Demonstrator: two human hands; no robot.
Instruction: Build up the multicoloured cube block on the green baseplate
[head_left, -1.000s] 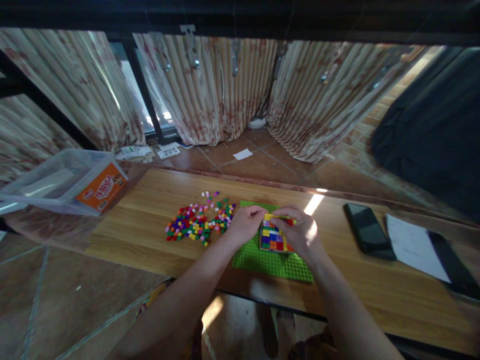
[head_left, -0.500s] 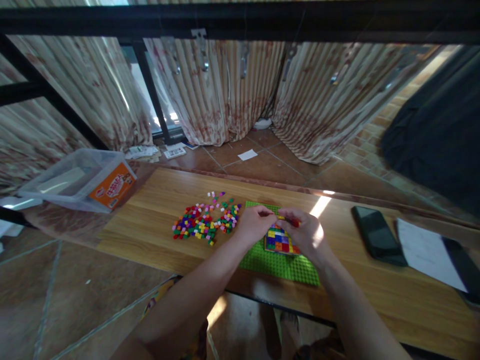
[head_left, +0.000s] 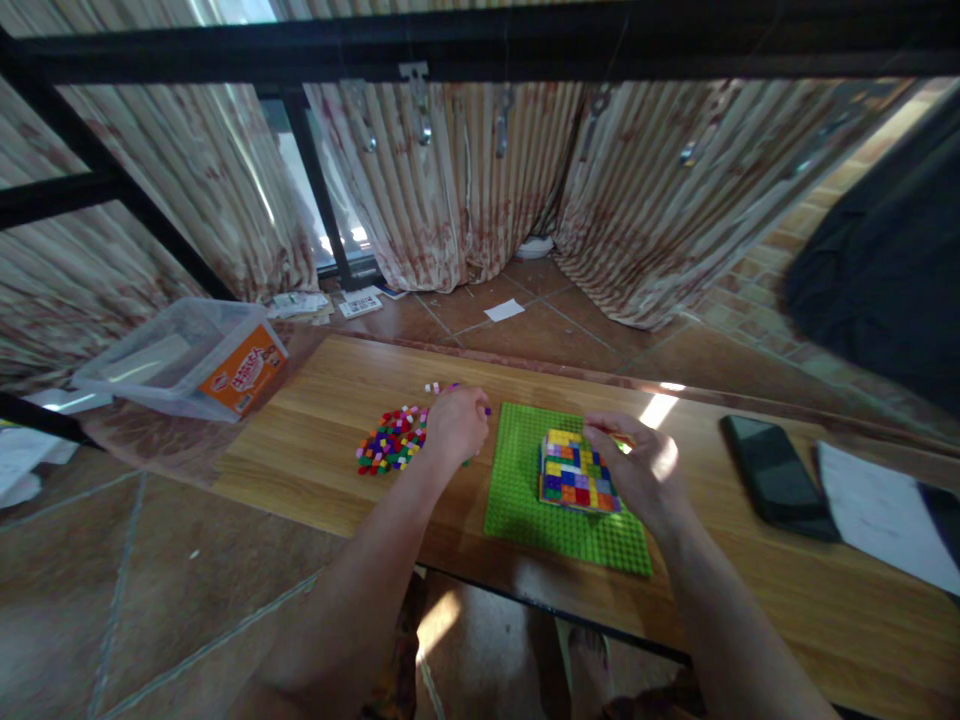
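Observation:
My left hand (head_left: 456,428) is over the right part of a pile of small coloured toy bricks (head_left: 386,440), its fingers bent down and closed. Whatever they pinch is hidden beneath the hand. A green studded baseplate (head_left: 514,510) lies to its right on the table. On that plate stands a low block built from many-coloured bricks (head_left: 574,480), its top a patchwork of yellow, blue, red, orange and purple. My right hand (head_left: 637,462) is at the block's right far corner, fingers curled together. Specks of red and yellow show by its fingers, too small to make out.
The wooden table (head_left: 300,430) carries a dark phone (head_left: 776,478) and a white paper sheet (head_left: 877,500) at right. Beyond its left end sits a clear plastic bin (head_left: 180,355) with an orange label. Curtains (head_left: 487,190) hang behind a black metal bar (head_left: 480,55).
My left hand has left the brick block and moved left to the loose bricks. My right hand stays by the block, whose top is now more exposed. The view has shifted slightly.

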